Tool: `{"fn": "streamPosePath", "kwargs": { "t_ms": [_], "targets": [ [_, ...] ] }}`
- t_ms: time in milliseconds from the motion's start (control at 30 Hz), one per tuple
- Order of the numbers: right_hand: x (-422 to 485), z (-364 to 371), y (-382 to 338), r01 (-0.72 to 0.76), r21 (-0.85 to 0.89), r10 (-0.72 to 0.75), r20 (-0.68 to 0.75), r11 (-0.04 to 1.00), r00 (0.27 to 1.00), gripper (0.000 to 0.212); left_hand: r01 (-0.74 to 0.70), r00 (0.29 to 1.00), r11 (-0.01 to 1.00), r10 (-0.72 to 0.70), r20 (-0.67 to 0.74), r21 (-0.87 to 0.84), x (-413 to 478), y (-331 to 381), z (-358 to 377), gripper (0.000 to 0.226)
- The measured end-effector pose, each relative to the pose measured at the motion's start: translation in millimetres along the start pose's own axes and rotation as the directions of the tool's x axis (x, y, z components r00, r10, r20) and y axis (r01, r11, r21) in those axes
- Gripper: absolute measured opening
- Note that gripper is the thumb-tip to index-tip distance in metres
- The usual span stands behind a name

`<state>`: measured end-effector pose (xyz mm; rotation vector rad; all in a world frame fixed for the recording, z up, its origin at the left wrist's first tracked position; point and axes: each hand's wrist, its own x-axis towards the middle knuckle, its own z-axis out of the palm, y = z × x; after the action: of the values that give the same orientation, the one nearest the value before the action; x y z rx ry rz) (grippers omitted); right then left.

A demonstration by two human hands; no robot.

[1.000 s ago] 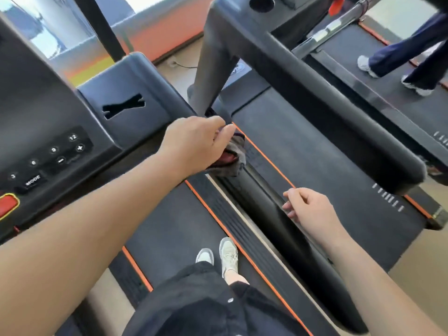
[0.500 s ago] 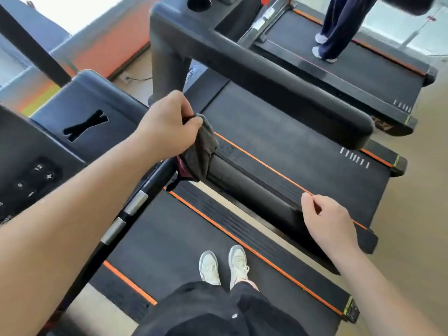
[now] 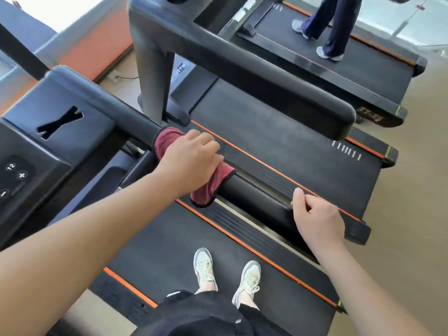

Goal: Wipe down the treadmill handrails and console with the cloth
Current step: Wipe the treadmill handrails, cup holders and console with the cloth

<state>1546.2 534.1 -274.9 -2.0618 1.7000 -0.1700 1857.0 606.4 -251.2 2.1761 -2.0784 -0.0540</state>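
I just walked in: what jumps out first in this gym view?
The maroon cloth stands out, wrapped over the black handrail at centre and gripped by the left hand. The right hand is loosely curled near that rail's end. Pale sneakers stand on the belt below.

I have only one view, from the wide-angle camera worn on the head. It sits above the handrail [image 3: 254, 197] and looks forward and steeply down on it from close by. The console [image 3: 31, 151] lies left of the handrail, the wearer's shoes [image 3: 204, 265] below it in the frame, and a neighbouring treadmill [image 3: 278, 132] beyond it.
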Motion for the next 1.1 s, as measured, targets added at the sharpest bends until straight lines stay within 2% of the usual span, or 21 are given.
{"fn": "streamPosePath", "kwargs": {
  "t_ms": [67,167,333,400,467,500,567,633,700,767,833,900,933,1000,1100],
  "targets": [
    [-1.2,-1.5,3.3,-0.013,0.007,0.013,-0.011,1.000,1.000,0.065,-0.071,0.997,0.996,0.072,0.013,-0.058,-0.2,10.2,14.3,0.041],
    [-2.0,0.4,6.8,-0.035,0.030,0.035,-0.018,0.999,0.999,0.066,-0.107,0.992,0.994,0.107,0.073,-0.003,-2.9,3.5,19.2,0.048],
    [5.5,1.1,0.2,-0.096,0.069,0.097,0.001,0.993,0.995,0.063,0.108,0.990,0.978,-0.122,0.072,0.179,7.2,-46.3,11.4,0.064],
    [5.6,-0.1,-2.8,-0.095,0.059,0.094,0.019,0.994,0.995,0.061,0.239,0.970,0.949,-0.245,0.004,0.206,4.2,-36.3,15.5,0.060],
    [3.1,-0.9,-6.1,-0.066,0.035,0.065,0.032,0.997,0.997,0.058,0.296,0.955,0.941,-0.284,-0.089,0.163,2.1,-8.9,20.6,0.051],
    [1.8,-1.5,-6.9,-0.057,0.026,0.055,0.039,0.998,0.998,0.056,0.260,0.963,0.957,-0.249,-0.100,0.125,0.1,6.9,23.8,0.046],
    [0.0,-1.9,-6.5,-0.045,0.016,0.044,0.045,0.999,0.998,0.054,0.093,0.994,0.994,-0.089,-0.060,0.060,-8.9,22.7,28.8,0.040],
    [-1.4,-1.6,-5.3,-0.036,0.018,0.035,0.040,0.999,0.999,0.052,-0.122,0.993,0.992,0.121,-0.010,-0.038,-13.4,2.7,19.7,0.041],
    [-3.1,-0.1,-4.3,-0.029,0.025,0.029,0.023,0.999,0.999,0.052,-0.180,0.982,0.982,0.183,0.044,-0.055,-9.5,-33.7,11.2,0.045],
    [-3.8,0.4,-4.7,-0.029,0.024,0.029,0.007,0.999,1.000,0.052,-0.014,1.000,0.998,0.012,0.024,0.064,-4.5,-61.7,4.6,0.056],
    [-2.8,0.9,-5.4,-0.030,0.024,0.030,0.001,0.999,1.000,0.052,0.219,0.976,0.958,-0.214,-0.046,0.185,-3.7,-59.3,9.3,0.057],
    [-1.9,1.3,-6.8,-0.032,0.017,0.032,0.004,0.999,0.999,0.052,0.321,0.945,0.933,-0.304,-0.123,0.161,-3.8,-27.3,20.5,0.050],
    [-1.6,1.4,-6.5,-0.032,0.013,0.032,0.007,0.999,0.999,0.051,0.286,0.953,0.951,-0.269,-0.142,0.116,-6.0,-9.5,25.5,0.046],
    [-1.1,1.2,-5.8,-0.031,0.009,0.031,0.013,0.999,0.999,0.050,0.104,0.986,0.994,-0.100,-0.132,0.027,-16.1,10.1,30.2,0.040],
    [-0.9,1.3,-7.2,-0.027,0.002,0.027,0.022,1.000,0.999,0.049,-0.204,0.979,0.976,0.203,-0.011,-0.074,-17.3,-22.4,12.1,0.045]
  ]
}}
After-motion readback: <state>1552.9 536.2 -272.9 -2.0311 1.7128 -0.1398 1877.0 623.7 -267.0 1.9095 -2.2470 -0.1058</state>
